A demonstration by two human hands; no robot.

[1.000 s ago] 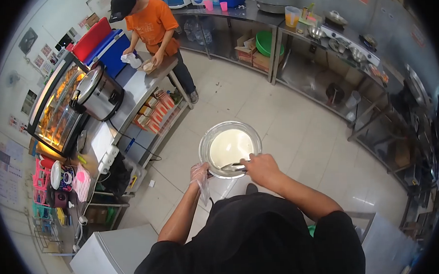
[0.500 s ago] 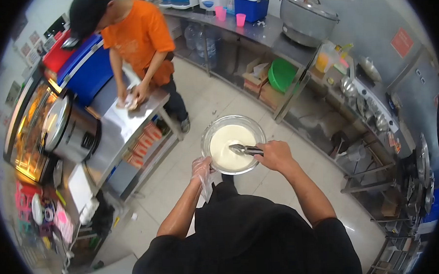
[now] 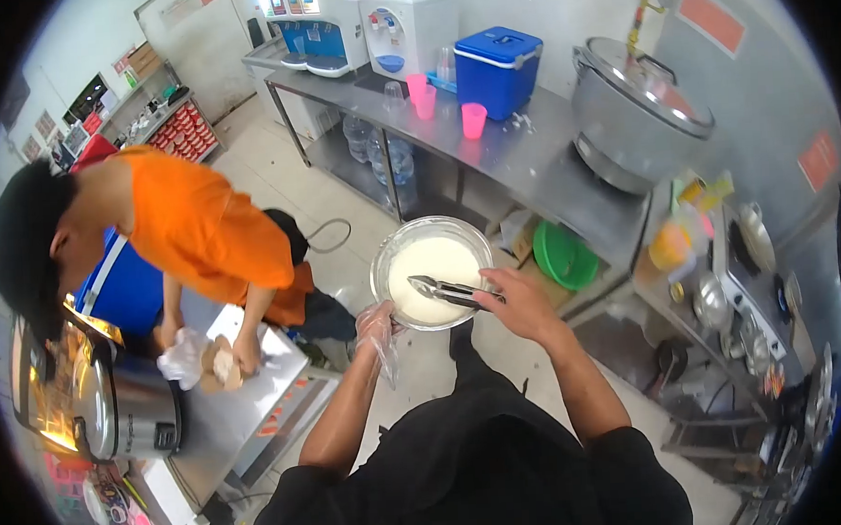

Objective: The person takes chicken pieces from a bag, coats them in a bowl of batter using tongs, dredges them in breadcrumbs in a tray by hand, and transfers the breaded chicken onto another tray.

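A round metal bowl (image 3: 380,281) of pale, creamy liquid (image 3: 439,262) is held out in front of my body. My left hand (image 3: 376,326), in a clear plastic glove, grips the near left rim of the bowl. The ungloved fingers of my right hand (image 3: 521,303) are closed round a pair of metal tongs (image 3: 459,293) with dark handles. The tongs' tips lie over the liquid; whether they touch its surface I cannot tell.
On the left, a co-worker in orange (image 3: 203,225) handles a brown paper wrapper (image 3: 220,363) and a plastic bag (image 3: 181,359) at a steel table. Ahead, a steel counter (image 3: 338,88) carries pink cups, a blue cooler (image 3: 498,71) and a large pot (image 3: 634,112). Cookware lines the right.
My view has shifted forward, showing more of the far counter and water dispenser. The co-worker appears closer on the left. Both hands still hold the bowl and tongs.
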